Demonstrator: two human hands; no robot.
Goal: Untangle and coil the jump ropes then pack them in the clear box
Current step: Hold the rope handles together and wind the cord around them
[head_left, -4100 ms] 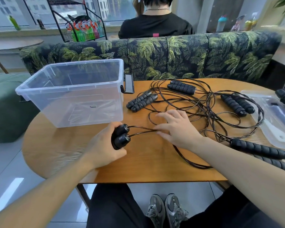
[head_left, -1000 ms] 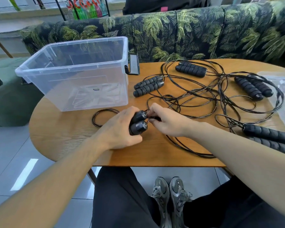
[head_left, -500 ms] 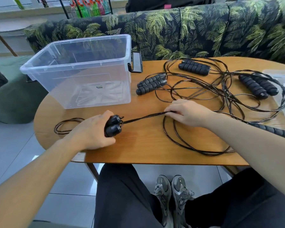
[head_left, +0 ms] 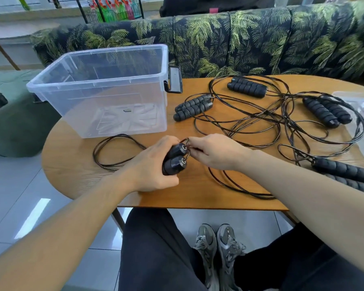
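Observation:
My left hand [head_left: 149, 166] grips a pair of black jump-rope handles [head_left: 174, 159] side by side over the front of the wooden table [head_left: 71, 175]. My right hand [head_left: 214, 153] pinches that rope's black cord right at the handle ends. A coiled loop of the cord [head_left: 113, 150] lies to the left of my left hand. The empty clear box [head_left: 105, 91] stands at the back left. Several more black-handled ropes lie in a tangle [head_left: 271, 118] across the right half of the table.
A clear plastic lid [head_left: 363, 122] lies at the table's right edge. A palm-print sofa [head_left: 239, 43] runs behind the table. A long pair of handles [head_left: 349, 171] lies under my right forearm. My legs and shoes are below the front edge.
My right hand has come back from the stretched cord to the handle ends. My left hand moved right with the handles, and the coil beside it now lies closer to the box.

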